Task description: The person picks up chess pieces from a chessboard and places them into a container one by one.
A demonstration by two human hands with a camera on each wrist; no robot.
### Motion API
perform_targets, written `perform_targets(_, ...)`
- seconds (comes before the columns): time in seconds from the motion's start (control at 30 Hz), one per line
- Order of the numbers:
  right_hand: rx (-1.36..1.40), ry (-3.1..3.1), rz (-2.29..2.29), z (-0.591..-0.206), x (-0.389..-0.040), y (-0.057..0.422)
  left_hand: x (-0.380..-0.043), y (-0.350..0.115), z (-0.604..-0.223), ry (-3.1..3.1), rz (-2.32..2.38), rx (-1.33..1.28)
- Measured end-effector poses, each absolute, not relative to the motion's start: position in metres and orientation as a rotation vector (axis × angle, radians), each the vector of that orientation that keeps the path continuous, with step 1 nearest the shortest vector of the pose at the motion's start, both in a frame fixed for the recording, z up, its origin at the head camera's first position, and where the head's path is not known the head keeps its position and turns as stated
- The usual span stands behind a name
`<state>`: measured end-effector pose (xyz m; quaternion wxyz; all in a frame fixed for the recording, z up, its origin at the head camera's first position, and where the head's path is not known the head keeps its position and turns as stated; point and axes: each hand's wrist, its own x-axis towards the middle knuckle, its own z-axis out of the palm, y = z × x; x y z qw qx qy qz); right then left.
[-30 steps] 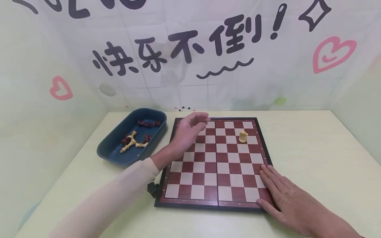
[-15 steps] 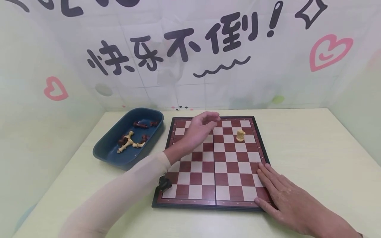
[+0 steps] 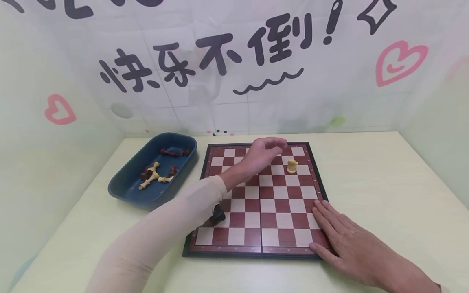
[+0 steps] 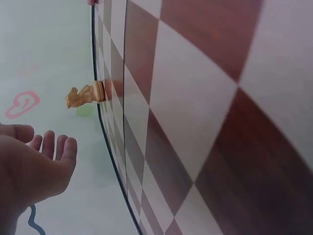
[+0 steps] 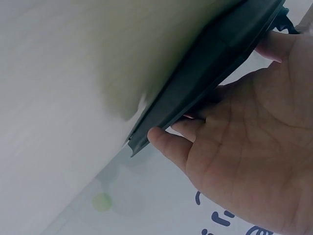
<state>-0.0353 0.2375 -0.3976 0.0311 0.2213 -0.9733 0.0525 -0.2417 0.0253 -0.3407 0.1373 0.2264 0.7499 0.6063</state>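
In the head view, a cream chess knight point(image 3: 292, 166) stands upright on the far right part of a red-and-white chessboard point(image 3: 268, 220). Over the far side of the board hovers my left hand point(image 3: 259, 156), left of the knight, holding nothing. Its fingers bend loosely, and the left wrist view has the same hand point(image 4: 36, 169) apart from the knight point(image 4: 85, 95). My right hand point(image 3: 353, 246) rests flat on the board's near right edge. Seen from the right wrist, this hand point(image 5: 244, 156) lies with its fingers along the board's dark side point(image 5: 195, 81).
Left of the board is a dark blue plastic tray point(image 3: 122, 194) with several cream and dark red chess pieces lying in it, among them a cream piece point(image 3: 148, 179). A pale tabletop point(image 3: 377, 175) surrounds the board, and a printed wall sheet point(image 3: 176, 114) stands behind.
My left hand has travelled to the right across the board, nearer the knight. My right hand stays on the board's edge. The head view has shifted slightly, so the scene slides left.
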Motion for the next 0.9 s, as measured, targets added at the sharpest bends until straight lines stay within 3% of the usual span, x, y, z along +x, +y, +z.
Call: perform_targets(0.9, 0.671, -2.984, 0.168, -0.398, -0.035, 0.236, -0.242, 0.052, -0.363, 2.238, 1.568, 0.736)
